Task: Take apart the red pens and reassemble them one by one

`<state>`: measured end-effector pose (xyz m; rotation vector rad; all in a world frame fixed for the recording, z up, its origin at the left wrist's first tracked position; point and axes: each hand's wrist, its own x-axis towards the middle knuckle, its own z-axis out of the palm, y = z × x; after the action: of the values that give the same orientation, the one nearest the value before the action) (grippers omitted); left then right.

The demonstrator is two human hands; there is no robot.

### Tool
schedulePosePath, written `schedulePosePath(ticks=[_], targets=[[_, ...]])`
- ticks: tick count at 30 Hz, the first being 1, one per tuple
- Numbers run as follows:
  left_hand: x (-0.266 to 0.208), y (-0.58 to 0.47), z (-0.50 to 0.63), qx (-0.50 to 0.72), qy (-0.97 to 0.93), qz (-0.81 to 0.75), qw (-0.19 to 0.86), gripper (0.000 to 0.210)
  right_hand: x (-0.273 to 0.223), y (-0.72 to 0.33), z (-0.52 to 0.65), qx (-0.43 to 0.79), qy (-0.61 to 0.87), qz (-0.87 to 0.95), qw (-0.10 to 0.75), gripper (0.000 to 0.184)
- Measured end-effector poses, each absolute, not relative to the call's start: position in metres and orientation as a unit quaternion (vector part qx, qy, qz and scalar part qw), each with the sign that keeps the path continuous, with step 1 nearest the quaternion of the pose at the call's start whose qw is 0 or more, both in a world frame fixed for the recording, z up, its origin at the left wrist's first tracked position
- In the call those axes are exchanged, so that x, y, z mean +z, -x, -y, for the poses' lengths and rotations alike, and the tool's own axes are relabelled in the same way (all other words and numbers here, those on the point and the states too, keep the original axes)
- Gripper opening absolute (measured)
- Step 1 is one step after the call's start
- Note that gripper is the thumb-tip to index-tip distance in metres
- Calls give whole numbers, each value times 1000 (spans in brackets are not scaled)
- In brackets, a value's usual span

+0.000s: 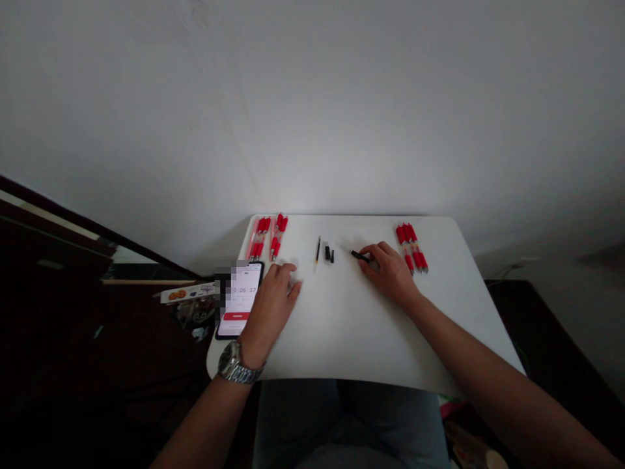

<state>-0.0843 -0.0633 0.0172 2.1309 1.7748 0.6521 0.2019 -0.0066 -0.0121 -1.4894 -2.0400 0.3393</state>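
My right hand (390, 273) has its fingers closed on a pen barrel (360, 256) with a black grip; its far part looks clear and is hard to make out. To the left of it, a small black pen cap (327, 253) and another small black piece (333, 256) lie close together. Beside those is a thin ink refill (318, 251), dark with a yellowish tip. Nothing is in my left hand (274, 296), which rests on the white table near the phone, thumb apart from loosely bent fingers.
Several red pens (263, 225) lie in groups at the table's back left, and more red pens (406, 233) at the back right. A phone (244, 296) showing a timer lies by the left edge of the white table (336, 339). A wall (342, 130) stands directly behind.
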Motion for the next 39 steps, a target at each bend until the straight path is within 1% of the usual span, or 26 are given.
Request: schedulePosePath(ticks=[3, 11, 23, 31, 39], targets=[[14, 86, 63, 240, -740, -606, 167, 19, -13, -202, 6, 127, 558, 766, 291, 20], [14, 81, 46, 275, -739, -594, 160, 19, -11, -201, 6, 132, 563, 763, 290, 19], [16, 61, -20, 270, -756, -578, 145, 11, -13, -202, 5, 124, 558, 768, 288, 21], [18, 53, -43, 264, -769, -570, 123, 14, -10, -201, 5, 121, 565, 765, 285, 23], [16, 56, -42, 289, -762, -561, 144, 15, -9, -200, 5, 124, 567, 762, 286, 24]])
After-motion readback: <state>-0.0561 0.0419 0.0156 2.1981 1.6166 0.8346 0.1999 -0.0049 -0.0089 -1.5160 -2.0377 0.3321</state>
